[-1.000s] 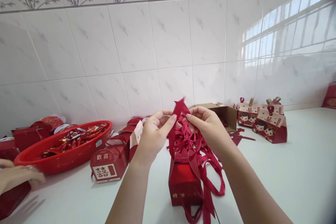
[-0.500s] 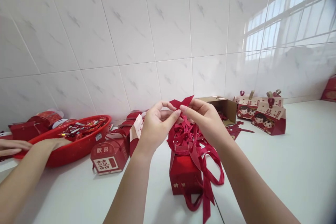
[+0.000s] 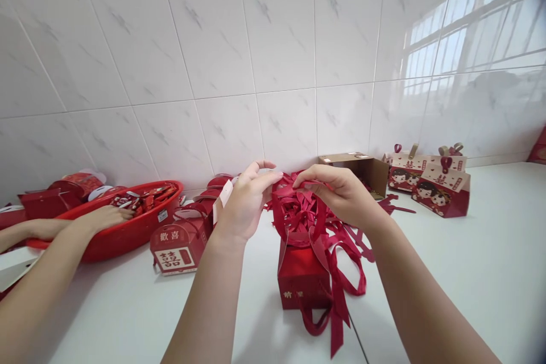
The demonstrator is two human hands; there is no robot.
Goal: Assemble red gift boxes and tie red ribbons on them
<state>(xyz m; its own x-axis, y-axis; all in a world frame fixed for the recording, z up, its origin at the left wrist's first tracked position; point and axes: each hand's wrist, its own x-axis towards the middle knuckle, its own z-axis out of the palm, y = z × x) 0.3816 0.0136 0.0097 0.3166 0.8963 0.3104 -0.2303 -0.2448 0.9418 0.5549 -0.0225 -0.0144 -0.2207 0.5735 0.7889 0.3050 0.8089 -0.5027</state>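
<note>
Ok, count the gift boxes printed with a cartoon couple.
2: a rear couple box beside the brown carton, a front couple box to its right. More may hide behind them.

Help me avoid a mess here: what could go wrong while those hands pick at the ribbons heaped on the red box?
The ribbon pile looks tangled; a tug by the right hand or left hand may drag out several strands at once. The red box beneath looks light, so pulling could tip it. Loose ends hanging down its front could snag.
</note>
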